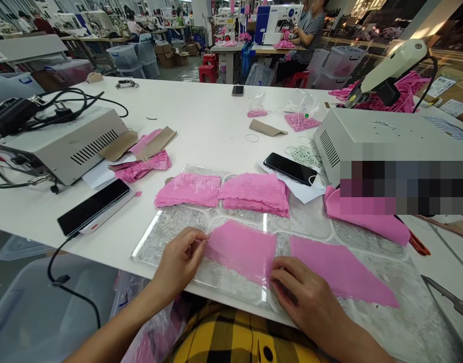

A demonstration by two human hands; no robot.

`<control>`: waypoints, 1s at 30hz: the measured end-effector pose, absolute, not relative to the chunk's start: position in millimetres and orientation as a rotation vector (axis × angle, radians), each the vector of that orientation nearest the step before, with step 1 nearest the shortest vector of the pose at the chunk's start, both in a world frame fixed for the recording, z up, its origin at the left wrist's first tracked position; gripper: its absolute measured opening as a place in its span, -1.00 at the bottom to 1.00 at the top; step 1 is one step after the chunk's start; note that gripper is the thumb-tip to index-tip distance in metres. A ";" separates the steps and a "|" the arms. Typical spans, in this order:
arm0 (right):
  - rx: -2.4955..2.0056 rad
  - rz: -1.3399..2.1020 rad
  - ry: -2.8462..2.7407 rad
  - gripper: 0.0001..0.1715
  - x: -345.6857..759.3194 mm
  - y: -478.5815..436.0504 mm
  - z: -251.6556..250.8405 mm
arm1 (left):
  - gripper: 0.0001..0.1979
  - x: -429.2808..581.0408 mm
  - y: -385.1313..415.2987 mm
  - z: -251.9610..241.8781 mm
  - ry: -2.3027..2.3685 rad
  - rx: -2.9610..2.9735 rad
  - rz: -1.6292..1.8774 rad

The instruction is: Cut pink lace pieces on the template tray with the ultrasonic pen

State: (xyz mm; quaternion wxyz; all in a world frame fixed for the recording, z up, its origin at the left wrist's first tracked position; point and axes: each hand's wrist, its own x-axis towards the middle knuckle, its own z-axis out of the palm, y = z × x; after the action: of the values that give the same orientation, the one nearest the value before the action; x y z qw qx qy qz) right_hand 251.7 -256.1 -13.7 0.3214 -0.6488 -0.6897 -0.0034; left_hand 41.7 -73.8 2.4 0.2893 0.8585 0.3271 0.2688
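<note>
A thin pink fabric piece (pixel 241 247) lies flat on a clear-topped grey mat (pixel 171 224) in front of me. Its left corner is pinched between the thumb and fingers of my left hand (pixel 184 254). At the same piece's right edge, my right hand (pixel 301 285) has curled fingers touching the cloth; whether they grip it is hidden. To the right lies a second pink fabric piece (pixel 341 269), tapering to a point. Behind these sit two pink lace stacks, a left stack (pixel 189 189) and a right stack (pixel 254 194), side by side.
Grey metal boxes stand at left (pixel 76 141) and right (pixel 367 136). Phones lie at left (pixel 95 206) and behind the stacks (pixel 292 169). Scissors (pixel 449 297) rest at the right edge. A cable (pixel 70 292) hangs off the table. A co-worker (pixel 309 40) sits at a sewing machine.
</note>
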 end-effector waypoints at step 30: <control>-1.558 -0.150 -1.825 -0.81 244.1 -256.9 -27.0 | -0.84 18.4 -81.9 -8.4 0.924 2.538 0.762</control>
State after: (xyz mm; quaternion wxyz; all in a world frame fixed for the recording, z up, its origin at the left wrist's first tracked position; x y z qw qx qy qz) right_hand 244.1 -256.9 -27.0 0.3603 -0.6044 -0.7081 -0.0583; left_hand 18.4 -81.9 -8.4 0.1669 0.8916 0.3247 0.2677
